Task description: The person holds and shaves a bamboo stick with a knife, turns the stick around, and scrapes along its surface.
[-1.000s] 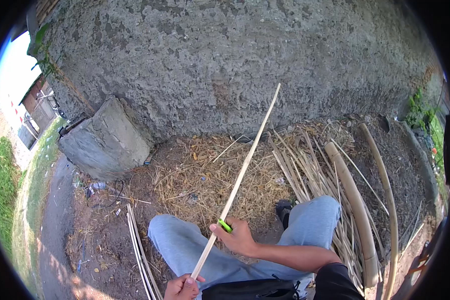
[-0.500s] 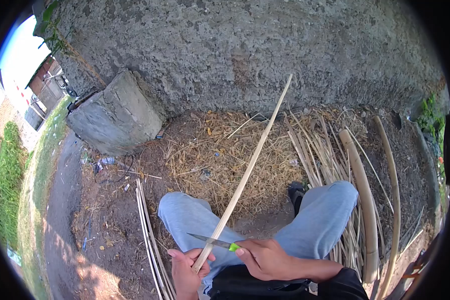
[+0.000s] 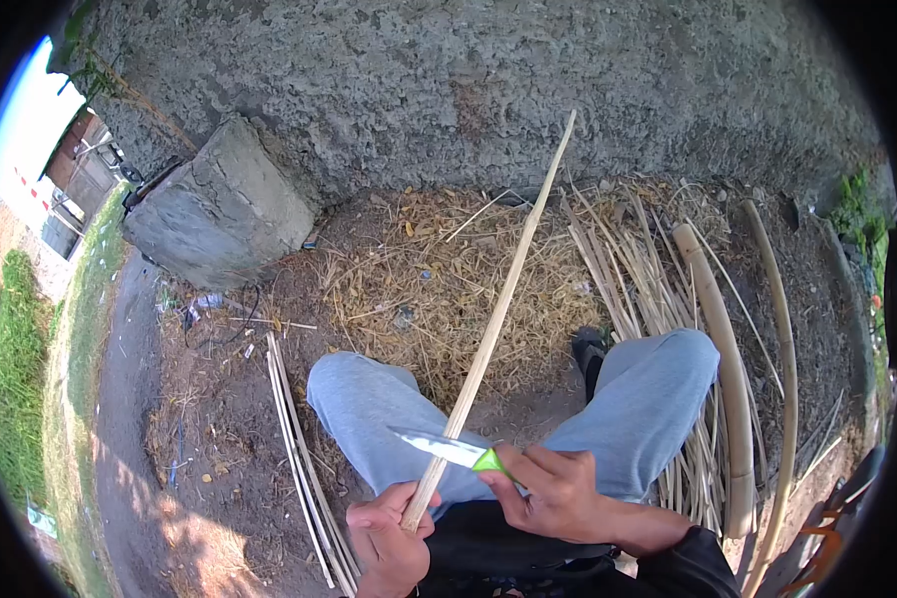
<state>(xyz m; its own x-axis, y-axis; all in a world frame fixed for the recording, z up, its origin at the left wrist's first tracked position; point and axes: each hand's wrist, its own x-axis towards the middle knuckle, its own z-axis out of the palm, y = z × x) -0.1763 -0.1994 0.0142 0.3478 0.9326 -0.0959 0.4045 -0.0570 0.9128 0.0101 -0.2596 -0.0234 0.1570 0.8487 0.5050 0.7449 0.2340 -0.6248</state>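
A long, pale bamboo strip slants up and away from my lap towards the wall. My left hand is closed around its near end. In my right hand is a knife with a bright green handle, gripped in a fist. Its shiny blade points left and lies across the strip, a little above my left fingers. Whether the edge bites into the bamboo I cannot tell. Both hands are over my lap, between my grey-trousered knees.
Split bamboo strips lie in a pile at the right, beside a thick bamboo pole and a thinner pole. More strips lie left of my leg. Shavings cover the ground before a rough wall. A concrete block stands left.
The knife has turned so its blade shows broad and bright. Both hands sit slightly further right, and the strip stands a little steeper. The camera view has shifted slightly.
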